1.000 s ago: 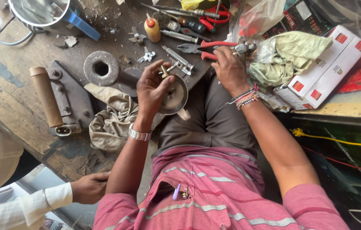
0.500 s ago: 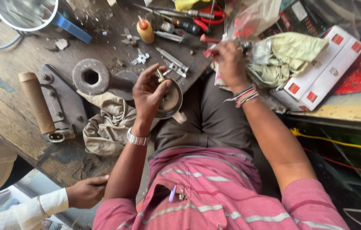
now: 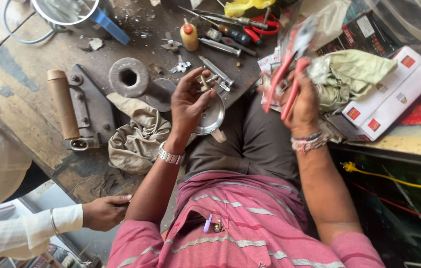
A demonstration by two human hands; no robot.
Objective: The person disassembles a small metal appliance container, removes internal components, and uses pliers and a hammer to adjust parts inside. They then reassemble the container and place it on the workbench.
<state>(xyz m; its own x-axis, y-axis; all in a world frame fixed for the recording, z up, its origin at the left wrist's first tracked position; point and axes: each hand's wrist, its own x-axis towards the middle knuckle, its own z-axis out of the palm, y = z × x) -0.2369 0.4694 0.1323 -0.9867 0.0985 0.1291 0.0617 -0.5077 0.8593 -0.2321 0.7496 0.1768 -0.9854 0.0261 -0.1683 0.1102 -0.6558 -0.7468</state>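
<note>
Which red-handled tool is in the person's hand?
The red-handled pliers in the right hand, lifted off the bench; the other red-handled tool lies flat on it.

Left hand point(image 3: 189, 101) pinching small brass part point(image 3: 203, 82) above round metal lid point(image 3: 210, 116). Right hand point(image 3: 300, 101) gripping red-handled pliers point(image 3: 288, 74), raised over lap. Co-worker's hand point(image 3: 105, 212) resting on worn wooden bench point(image 3: 17, 119) edge, lower left.

A worn wooden desk point(image 3: 17, 69) carries a heavy metal ring point(image 3: 129, 77) and a crumpled tan cloth point(image 3: 136, 134) beside the left hand. A small orange-capped bottle point(image 3: 189, 35) stands beyond it; white boxes point(image 3: 394, 94) lie past the right hand.
</note>
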